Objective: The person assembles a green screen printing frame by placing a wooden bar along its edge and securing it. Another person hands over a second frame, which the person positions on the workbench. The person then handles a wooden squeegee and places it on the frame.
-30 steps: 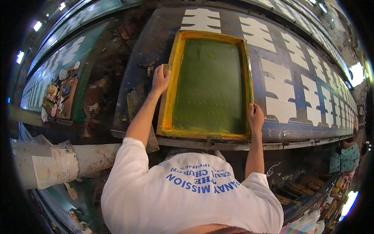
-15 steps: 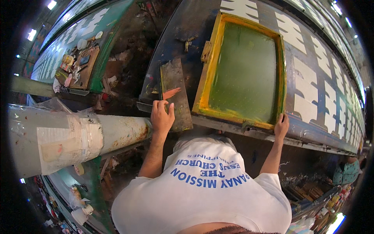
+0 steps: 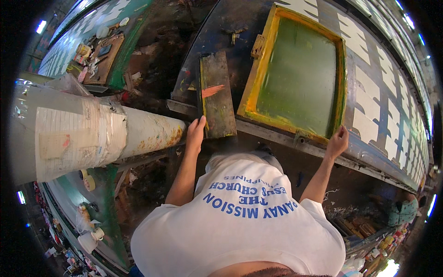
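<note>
My left hand (image 3: pixel 195 135) is at the near left edge of a dark, worn board (image 3: pixel 219 104) with an orange paint smear and a yellow-stained side. The thumb lies along the board's edge, and the other fingers are curled and partly hidden. My right hand (image 3: pixel 338 142) is closed at the near right corner of a screen printing frame (image 3: pixel 249 107), fingertips against its side. Yellow paint coats the frame's wood around a green mesh. The frame lies on a long dark printing table (image 3: pixel 353 159), and the board rests by its left end.
A large pale pillar (image 3: pixel 147 131) wrapped in tape and paper stands to the left. White cut pieces (image 3: pixel 367 94) lie in rows along the table. Beyond the aisle, a green-edged table bears a brown board (image 3: pixel 110 60) with clutter. Another person (image 3: pixel 402 211) is at far right.
My left hand has slid nearer along the board's left edge, away from the orange smear. The view has shifted; board and frame keep about the same places on the table.
</note>
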`<action>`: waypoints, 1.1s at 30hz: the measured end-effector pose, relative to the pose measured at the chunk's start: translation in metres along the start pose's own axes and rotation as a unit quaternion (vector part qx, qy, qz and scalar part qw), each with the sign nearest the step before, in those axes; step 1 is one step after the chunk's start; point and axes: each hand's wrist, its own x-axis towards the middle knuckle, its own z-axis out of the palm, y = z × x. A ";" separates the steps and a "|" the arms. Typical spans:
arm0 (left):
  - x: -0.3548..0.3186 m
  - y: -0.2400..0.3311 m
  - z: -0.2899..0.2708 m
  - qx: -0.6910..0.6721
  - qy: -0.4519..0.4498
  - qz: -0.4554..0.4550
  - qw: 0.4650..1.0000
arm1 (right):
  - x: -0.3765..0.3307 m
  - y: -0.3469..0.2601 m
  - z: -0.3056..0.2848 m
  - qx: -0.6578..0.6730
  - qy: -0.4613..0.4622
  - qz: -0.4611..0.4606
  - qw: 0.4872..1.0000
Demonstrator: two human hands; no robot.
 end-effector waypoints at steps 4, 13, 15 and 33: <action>-0.009 -0.003 0.016 -0.078 0.046 0.054 0.994 | -0.008 -0.053 0.012 0.099 -0.026 -0.005 0.995; -0.046 0.033 0.027 -0.066 0.028 0.185 0.980 | -0.034 -0.115 0.005 0.350 -0.319 0.005 0.881; -0.053 0.046 0.043 -0.063 -0.031 0.224 0.972 | -0.036 -0.126 0.001 0.353 -0.313 -0.027 0.881; -0.050 0.077 0.185 -0.306 -0.582 -0.262 0.707 | 0.071 -0.075 -0.084 0.036 -0.132 -0.440 0.888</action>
